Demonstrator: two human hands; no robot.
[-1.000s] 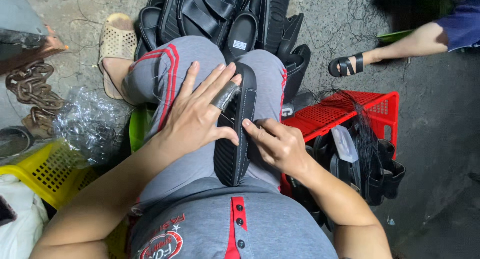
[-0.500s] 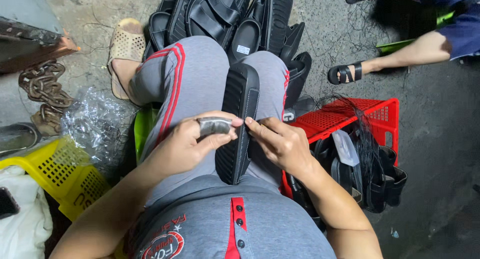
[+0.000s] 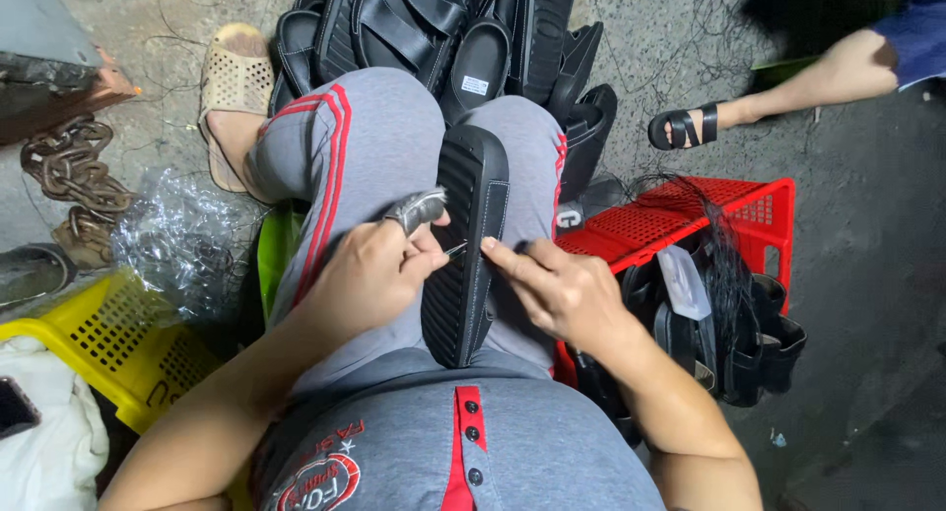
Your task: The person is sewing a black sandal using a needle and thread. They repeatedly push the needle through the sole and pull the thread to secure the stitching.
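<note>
A black ribbed sandal sole lies lengthwise on my lap, between my thighs in grey trousers with red stripes. My left hand is closed around a small metal tool; its thin tip touches the sole's left edge. My right hand rests on the sole's right side, its index finger pressing near the tool's tip. Both hands meet at the middle of the sole.
A heap of black sandals lies beyond my knees. At right stands a red crate with more black sandals beside it. At left are a yellow basket, crumpled clear plastic and a rusty chain. Another person's sandalled foot shows at upper right.
My left hand has gone from lying flat with fingers spread on the sole to gripping the metal tool at the sole's left edge. My right hand stays on the right side.
</note>
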